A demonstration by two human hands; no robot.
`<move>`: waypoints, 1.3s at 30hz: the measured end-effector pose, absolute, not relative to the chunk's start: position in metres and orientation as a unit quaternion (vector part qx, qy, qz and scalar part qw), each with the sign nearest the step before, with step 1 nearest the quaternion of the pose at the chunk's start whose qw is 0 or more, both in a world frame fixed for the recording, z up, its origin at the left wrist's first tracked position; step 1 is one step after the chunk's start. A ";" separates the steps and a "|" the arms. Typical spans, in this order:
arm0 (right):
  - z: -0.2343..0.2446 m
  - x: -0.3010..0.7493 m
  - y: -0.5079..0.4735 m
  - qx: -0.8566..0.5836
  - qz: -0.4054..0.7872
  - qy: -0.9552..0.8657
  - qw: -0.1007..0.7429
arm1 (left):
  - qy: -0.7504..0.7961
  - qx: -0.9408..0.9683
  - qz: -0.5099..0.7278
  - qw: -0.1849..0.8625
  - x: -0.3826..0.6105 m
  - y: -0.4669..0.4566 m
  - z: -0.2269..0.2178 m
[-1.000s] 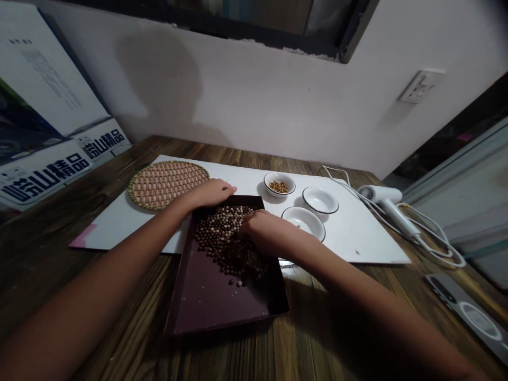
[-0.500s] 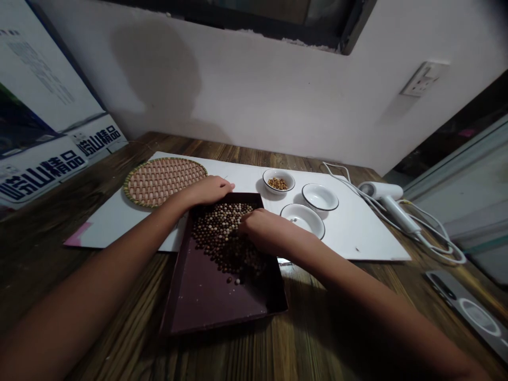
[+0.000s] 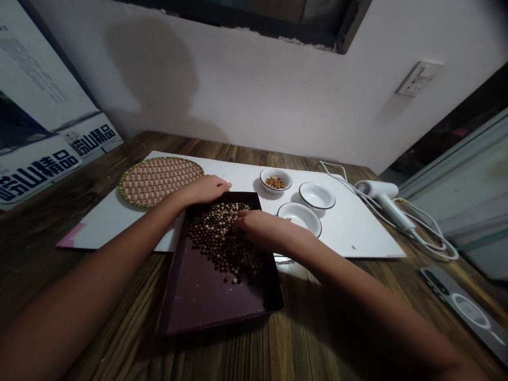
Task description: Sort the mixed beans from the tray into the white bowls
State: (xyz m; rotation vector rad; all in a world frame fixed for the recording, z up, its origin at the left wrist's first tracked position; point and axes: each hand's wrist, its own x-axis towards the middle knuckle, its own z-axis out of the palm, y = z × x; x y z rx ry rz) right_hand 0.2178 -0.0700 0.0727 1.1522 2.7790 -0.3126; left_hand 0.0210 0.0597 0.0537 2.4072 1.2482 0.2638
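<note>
A dark maroon open box (image 3: 214,307) sits in front of me, its far half strewn with small round brown and pale beads (image 3: 214,227). My left hand (image 3: 208,189) is closed over the far left corner of the box rim, thumb side to the right. Down among the beads is my right hand (image 3: 254,227), its fingers bent together; whatever they pinch is hidden. Beyond it stand three white dark-rimmed bowls: one bowl (image 3: 268,185) holds golden-brown beads, a nearer bowl (image 3: 305,225) has a few pale bits, and the right bowl (image 3: 317,194) shows a bare inside.
A woven oval tray (image 3: 159,180) lies on the left of a white board (image 3: 349,227). At the right are a white hair dryer (image 3: 391,206) with its cord and a grey phone-like device (image 3: 468,309). Printed boxes (image 3: 55,143) stand at the far left, on the wooden table (image 3: 317,338).
The whole view has shifted slightly, so everything sits a little further left. My right hand's fingers have moved a little among the beads. My left hand stays on the box rim.
</note>
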 end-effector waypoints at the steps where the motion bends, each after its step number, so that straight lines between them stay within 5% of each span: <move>1: 0.074 0.217 -0.070 0.374 -0.101 0.919 0.070 | 0.449 0.864 0.095 0.206 0.021 0.059 0.054; 13: 0.089 0.210 -0.075 0.347 -0.055 0.925 0.145 | 0.451 0.865 0.088 0.200 0.023 0.057 0.057; 39: 0.093 0.212 -0.075 0.356 -0.173 0.915 0.082 | 0.453 0.866 0.081 0.195 0.021 0.060 0.054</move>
